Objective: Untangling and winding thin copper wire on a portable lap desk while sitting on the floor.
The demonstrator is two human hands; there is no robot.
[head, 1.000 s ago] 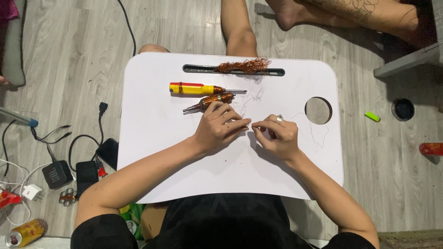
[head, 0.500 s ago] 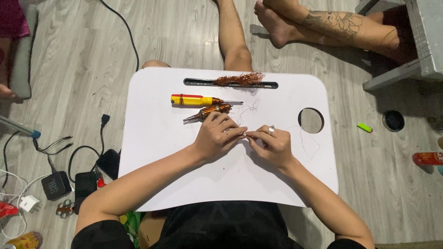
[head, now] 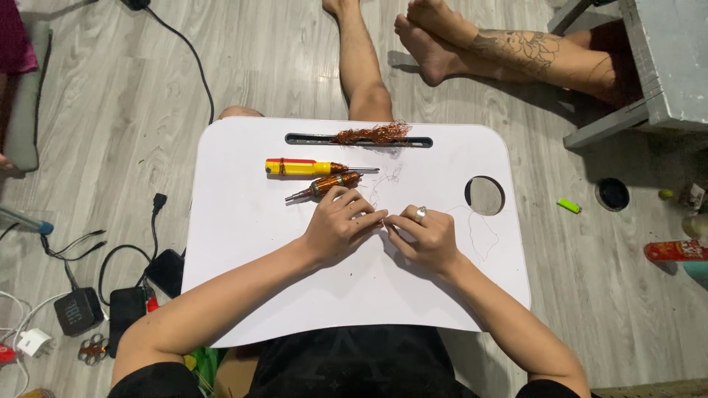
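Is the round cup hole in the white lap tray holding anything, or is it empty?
Empty. The round cup hole in the white lap tray shows only grey floor through it, and neither hand is near it.

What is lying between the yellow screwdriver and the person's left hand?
In the head view, a copper-wound tool lies between the yellow screwdriver and the left hand, its near end touching the fingers.

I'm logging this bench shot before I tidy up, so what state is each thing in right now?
left hand: fingertips pinched, meeting the right hand's
right hand: pinched too, ring on one finger
yellow screwdriver: lying flat, untouched
copper-wound tool: lying tilted, beside the left hand's fingers
copper wire tangle: loose clump in the slot
lap table: flat across the lap
round cup hole: nothing in it
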